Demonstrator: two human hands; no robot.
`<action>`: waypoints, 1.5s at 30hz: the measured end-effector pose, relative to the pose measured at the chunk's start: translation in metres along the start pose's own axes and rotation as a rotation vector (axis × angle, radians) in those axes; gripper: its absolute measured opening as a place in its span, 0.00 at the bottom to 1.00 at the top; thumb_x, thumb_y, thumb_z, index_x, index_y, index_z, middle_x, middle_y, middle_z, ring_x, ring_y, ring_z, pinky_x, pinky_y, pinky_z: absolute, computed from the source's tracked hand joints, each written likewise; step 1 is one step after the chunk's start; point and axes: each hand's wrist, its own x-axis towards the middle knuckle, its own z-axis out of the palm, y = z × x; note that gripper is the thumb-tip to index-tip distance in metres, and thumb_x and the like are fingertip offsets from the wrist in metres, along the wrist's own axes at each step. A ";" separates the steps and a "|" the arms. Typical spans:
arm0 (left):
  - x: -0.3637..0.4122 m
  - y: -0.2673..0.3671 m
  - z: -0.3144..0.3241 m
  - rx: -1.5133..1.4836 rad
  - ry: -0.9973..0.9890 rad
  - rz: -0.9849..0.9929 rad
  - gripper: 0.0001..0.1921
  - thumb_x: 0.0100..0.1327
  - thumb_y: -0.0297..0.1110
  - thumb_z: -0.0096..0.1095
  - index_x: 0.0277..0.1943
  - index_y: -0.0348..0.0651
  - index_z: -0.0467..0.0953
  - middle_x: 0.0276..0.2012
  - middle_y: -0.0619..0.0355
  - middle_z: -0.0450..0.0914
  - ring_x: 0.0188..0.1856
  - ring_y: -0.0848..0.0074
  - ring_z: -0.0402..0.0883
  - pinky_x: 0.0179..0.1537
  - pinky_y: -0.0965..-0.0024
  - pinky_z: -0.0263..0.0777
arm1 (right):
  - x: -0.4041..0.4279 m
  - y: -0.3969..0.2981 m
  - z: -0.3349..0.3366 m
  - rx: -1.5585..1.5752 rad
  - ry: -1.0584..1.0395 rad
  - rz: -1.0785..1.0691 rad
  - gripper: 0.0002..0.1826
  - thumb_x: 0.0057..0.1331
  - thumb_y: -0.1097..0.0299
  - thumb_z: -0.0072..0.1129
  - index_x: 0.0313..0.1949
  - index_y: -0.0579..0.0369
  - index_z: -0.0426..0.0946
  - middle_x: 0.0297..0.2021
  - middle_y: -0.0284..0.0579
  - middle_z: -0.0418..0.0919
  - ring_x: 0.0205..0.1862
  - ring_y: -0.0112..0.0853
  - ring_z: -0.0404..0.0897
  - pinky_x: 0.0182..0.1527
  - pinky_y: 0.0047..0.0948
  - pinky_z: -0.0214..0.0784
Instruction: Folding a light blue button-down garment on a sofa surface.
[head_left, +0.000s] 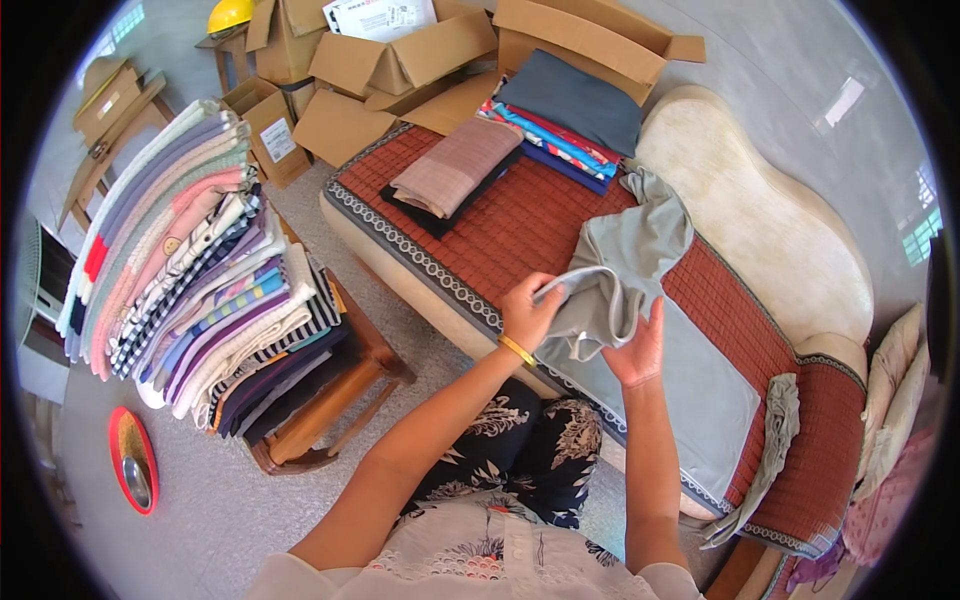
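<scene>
A thin grey-green garment (694, 375) lies spread over the red woven mat of a daybed in front of me. Its ribbed neckband is lifted between my hands. My left hand (529, 311), with a yellow bracelet at the wrist, pinches the band between thumb and fingers. On the other side, my right hand (637, 349) is against the fabric, thumb raised; the gathered cloth hides its fingers, so its hold is unclear. One sleeve trails toward the backrest, the other hangs over the mat's right end. Farther off on the mat lie a folded brown cloth (457, 169) and a stack topped by dark grey fabric (570, 101).
A tall pile of folded textiles (202, 277) stands on a wooden stool (330, 420) at left. Open cardboard boxes (405, 64) crowd beyond the daybed. Its cream backrest (757, 217) rises at right. A red-rimmed basket (150, 457) sits on the floor.
</scene>
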 end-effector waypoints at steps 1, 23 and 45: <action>0.006 -0.013 -0.007 -0.131 0.055 -0.119 0.07 0.58 0.31 0.58 0.34 0.36 0.74 0.28 0.63 0.76 0.29 0.84 0.72 0.30 0.78 0.66 | 0.008 0.007 0.014 -0.038 -0.097 0.042 0.35 0.59 0.39 0.43 0.57 0.53 0.61 0.54 0.41 0.66 0.57 0.36 0.63 0.60 0.40 0.50; 0.047 -0.077 -0.099 -0.142 0.039 -0.329 0.21 0.47 0.16 0.60 0.48 0.34 0.69 0.39 0.54 0.76 0.39 0.71 0.77 0.40 0.70 0.72 | 0.063 0.104 -0.001 -2.007 -0.397 -0.147 0.40 0.60 0.42 0.41 0.64 0.53 0.47 0.66 0.50 0.40 0.68 0.41 0.36 0.63 0.51 0.26; 0.040 -0.008 -0.007 0.681 -0.248 0.693 0.28 0.56 0.33 0.53 0.60 0.42 0.57 0.57 0.42 0.62 0.61 0.53 0.55 0.59 0.52 0.49 | 0.044 0.061 -0.039 -2.317 -0.054 -0.333 0.33 0.62 0.48 0.39 0.63 0.50 0.51 0.65 0.46 0.46 0.67 0.39 0.40 0.65 0.47 0.29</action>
